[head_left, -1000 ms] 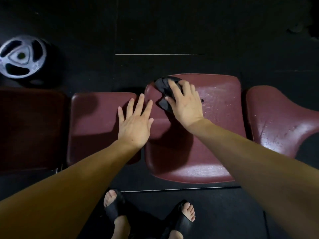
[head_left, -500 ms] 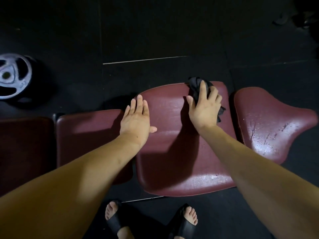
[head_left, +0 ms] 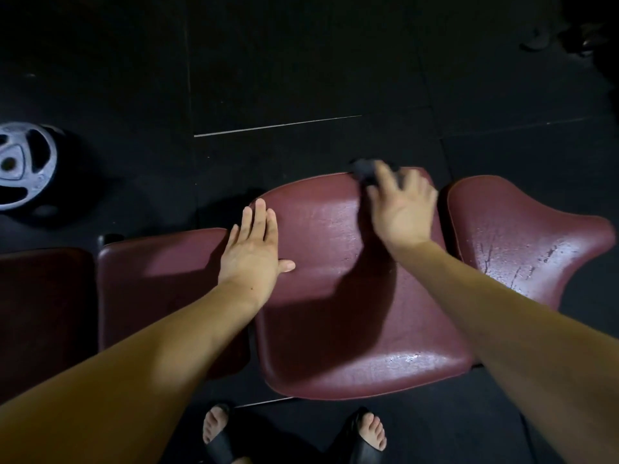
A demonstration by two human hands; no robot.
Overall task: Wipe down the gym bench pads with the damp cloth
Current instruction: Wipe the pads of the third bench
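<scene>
Maroon vinyl centre pad [head_left: 335, 296]: dark cloth [head_left: 365, 170] at far edge under right hand [head_left: 402, 212], fingers spread, pressing flat. Left hand [head_left: 251, 259] flat, relaxed, bracing pad's left edge. Best: overlapping strokes, even pressure, cover near edge. Cloth blurred, mostly hidden under fingers; grip unclear.
</scene>
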